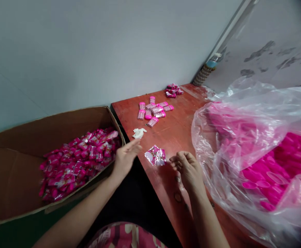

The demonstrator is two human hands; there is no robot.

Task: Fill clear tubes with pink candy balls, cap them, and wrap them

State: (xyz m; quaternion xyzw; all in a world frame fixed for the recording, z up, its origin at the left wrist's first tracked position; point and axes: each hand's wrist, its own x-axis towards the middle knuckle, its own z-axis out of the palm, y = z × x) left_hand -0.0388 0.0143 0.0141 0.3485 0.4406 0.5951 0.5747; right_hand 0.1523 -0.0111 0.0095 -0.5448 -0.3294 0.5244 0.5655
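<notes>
Left hand point(126, 156) hangs by the desk's near edge, between carton and desk, fingers stretched out and slightly blurred; nothing visible in it. Right hand point(188, 167) is above the desk, fingers curled in toward the thumb, narrow; cannot tell whether anything is pinched there.

Printed wrappers point(155, 155), flat and glossy, lie on the red desk point(178, 127) between the hands, just beside the right fingertips. No container seen in them.

Apparently done: a big heap of wrapped pink packs point(85, 158) in the cardboard carton point(49, 127), left. A small stack of shiny pink packets point(172, 91) sits at the desk's far edge; whether filled, cannot tell.

Apparently left: about ten pink-capped containers point(157, 109), loosely clustered beyond the wrappers, seemingly filled but without printed wrapping. Clear plastic bag point(266, 90) to the right holds many bright pink pieces point(264, 172), some with open rims; judged unused stock.

White crumpled scrap point(139, 133) near the left fingertips.
</notes>
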